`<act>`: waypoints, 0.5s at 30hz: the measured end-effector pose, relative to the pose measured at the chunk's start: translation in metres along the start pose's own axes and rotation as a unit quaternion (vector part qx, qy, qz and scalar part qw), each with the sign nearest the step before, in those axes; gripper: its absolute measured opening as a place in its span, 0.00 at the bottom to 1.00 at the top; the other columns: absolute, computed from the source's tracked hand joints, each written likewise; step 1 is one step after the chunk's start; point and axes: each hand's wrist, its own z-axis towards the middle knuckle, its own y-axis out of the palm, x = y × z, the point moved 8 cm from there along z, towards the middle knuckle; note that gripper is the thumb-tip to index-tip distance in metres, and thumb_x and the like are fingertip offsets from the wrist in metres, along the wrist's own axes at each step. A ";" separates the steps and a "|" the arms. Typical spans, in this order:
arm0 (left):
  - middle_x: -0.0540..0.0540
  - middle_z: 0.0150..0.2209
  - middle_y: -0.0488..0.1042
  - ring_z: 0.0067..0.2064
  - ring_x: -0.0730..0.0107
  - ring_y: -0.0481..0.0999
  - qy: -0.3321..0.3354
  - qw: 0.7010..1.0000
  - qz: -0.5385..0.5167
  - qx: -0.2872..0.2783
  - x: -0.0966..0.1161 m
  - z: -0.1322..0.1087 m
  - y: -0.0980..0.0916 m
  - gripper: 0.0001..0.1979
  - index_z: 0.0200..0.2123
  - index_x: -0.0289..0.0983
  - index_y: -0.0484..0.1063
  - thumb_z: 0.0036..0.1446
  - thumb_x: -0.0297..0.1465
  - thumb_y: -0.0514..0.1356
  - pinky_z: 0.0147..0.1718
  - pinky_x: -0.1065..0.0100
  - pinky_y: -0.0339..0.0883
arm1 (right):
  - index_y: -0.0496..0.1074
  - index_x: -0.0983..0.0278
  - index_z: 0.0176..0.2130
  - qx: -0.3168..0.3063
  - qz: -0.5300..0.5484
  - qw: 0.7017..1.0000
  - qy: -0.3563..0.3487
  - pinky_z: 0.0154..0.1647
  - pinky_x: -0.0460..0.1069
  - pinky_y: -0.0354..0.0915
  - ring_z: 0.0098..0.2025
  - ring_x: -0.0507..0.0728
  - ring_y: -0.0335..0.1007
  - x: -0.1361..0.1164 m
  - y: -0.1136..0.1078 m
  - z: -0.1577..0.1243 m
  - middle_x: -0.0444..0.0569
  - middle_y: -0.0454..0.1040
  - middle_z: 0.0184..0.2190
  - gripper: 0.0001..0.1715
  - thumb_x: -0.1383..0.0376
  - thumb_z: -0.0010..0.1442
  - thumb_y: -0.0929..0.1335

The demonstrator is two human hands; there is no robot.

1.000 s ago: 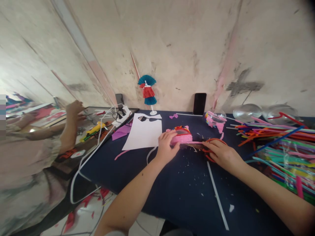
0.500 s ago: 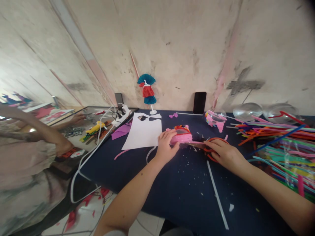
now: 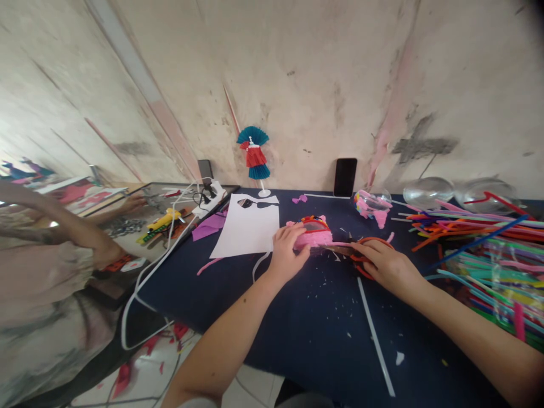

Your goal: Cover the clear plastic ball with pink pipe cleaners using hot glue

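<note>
My left hand [image 3: 288, 253] is curled around the near left side of a pink foam block [image 3: 313, 236] with an orange-red trim, holding it on the dark blue table [image 3: 323, 328]. My right hand [image 3: 387, 265] is closed on orange-handled scissors [image 3: 364, 253] whose blades point left at the block's base. The fingers hide most of the handles.
A white paper sheet [image 3: 250, 226] lies left of the block. A heap of coloured straws [image 3: 480, 249] fills the right side. A long white straw [image 3: 376, 334] lies near the front. A phone [image 3: 344, 177] and a small paper doll [image 3: 254, 156] stand by the wall. Another person's arm [image 3: 72, 238] works at left.
The other person's raised hand at the left has dropped down and reached back over their table. My own hands and the pink block have barely moved.
</note>
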 end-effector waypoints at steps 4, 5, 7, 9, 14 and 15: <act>0.43 0.50 0.73 0.52 0.58 0.68 0.004 1.000 -0.002 0.006 0.001 0.000 -0.001 0.15 0.45 0.38 0.68 0.52 0.29 0.58 0.53 0.53 0.59 | 0.67 0.60 0.52 -0.003 -0.002 1.000 0.011 0.40 0.49 0.72 0.45 0.56 0.72 0.002 0.002 0.000 0.51 0.73 0.44 0.23 0.71 0.58 0.60; 0.44 0.50 0.73 0.52 0.58 0.68 0.005 1.000 -0.001 0.006 0.001 0.000 -0.001 0.15 0.45 0.38 0.68 0.52 0.29 0.58 0.53 0.53 0.59 | 0.67 0.61 0.52 -0.004 -0.003 1.000 0.010 0.40 0.49 0.72 0.45 0.56 0.72 0.001 0.002 0.000 0.51 0.73 0.44 0.23 0.71 0.59 0.60; 0.44 0.50 0.73 0.52 0.59 0.68 0.007 1.000 0.000 0.008 0.001 0.000 -0.001 0.15 0.45 0.39 0.68 0.52 0.29 0.58 0.53 0.53 0.59 | 0.67 0.62 0.52 -0.004 -0.003 1.000 0.005 0.39 0.49 0.73 0.45 0.56 0.72 0.000 0.003 0.000 0.52 0.73 0.44 0.22 0.70 0.59 0.59; 0.44 0.49 0.73 0.52 0.59 0.68 0.011 1.000 0.001 0.011 0.001 0.001 -0.001 0.16 0.45 0.38 0.68 0.52 0.29 0.58 0.54 0.53 0.59 | 0.67 0.63 0.53 -0.005 -0.006 1.000 0.005 0.39 0.49 0.73 0.45 0.56 0.71 -0.001 0.003 0.000 0.52 0.73 0.44 0.22 0.70 0.60 0.59; 0.43 0.50 0.73 0.53 0.59 0.68 0.015 1.000 0.000 0.010 0.000 0.000 -0.002 0.16 0.46 0.38 0.68 0.52 0.28 0.58 0.54 0.53 0.60 | 0.67 0.62 0.53 -0.006 -0.011 1.000 0.012 0.37 0.48 0.73 0.45 0.56 0.71 -0.002 0.003 0.001 0.52 0.73 0.43 0.22 0.71 0.60 0.59; 0.43 0.49 0.73 0.53 0.59 0.68 0.016 1.000 -0.001 0.010 0.000 0.000 -0.002 0.16 0.46 0.38 0.68 0.52 0.28 0.58 0.54 0.53 0.60 | 0.67 0.63 0.53 -0.005 -0.011 1.000 0.012 0.37 0.48 0.73 0.45 0.56 0.71 -0.002 0.002 0.001 0.52 0.73 0.43 0.22 0.71 0.60 0.59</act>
